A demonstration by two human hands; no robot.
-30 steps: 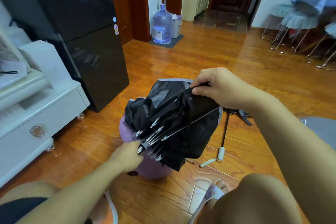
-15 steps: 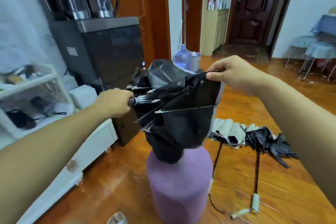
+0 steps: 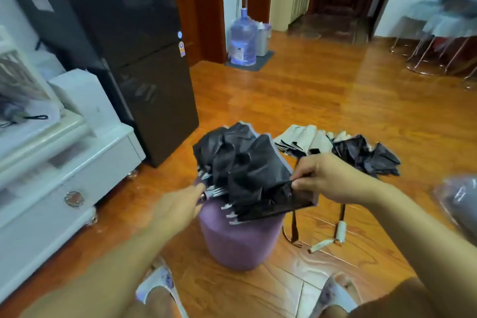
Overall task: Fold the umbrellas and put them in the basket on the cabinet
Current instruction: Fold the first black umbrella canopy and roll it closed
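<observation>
A black folding umbrella (image 3: pixel 245 170), collapsed with its canopy loose and crumpled, lies on top of a purple stool (image 3: pixel 240 242). My left hand (image 3: pixel 178 209) holds the umbrella's left end, where the silver rib tips gather; motion blur hides the fingers. My right hand (image 3: pixel 327 178) pinches the edge of the black canopy at its right side. A second umbrella (image 3: pixel 338 147), beige and black, lies spread on the floor behind the stool, its pale handle (image 3: pixel 340 230) pointing toward me. The white basket (image 3: pixel 15 77) stands on the white cabinet (image 3: pixel 51 178) at the left.
A black fridge (image 3: pixel 144 64) stands behind the cabinet, with a white box (image 3: pixel 82 98) beside it. A water bottle (image 3: pixel 244 36) sits by the far doorway. Chairs stand at the far right. A blurred grey object (image 3: pixel 459 204) is at the right edge. My slippered feet flank the stool.
The view has tilted back down after rising. The umbrella has come down from mid-air onto the stool top, and my right hand has moved lower along the canopy edge.
</observation>
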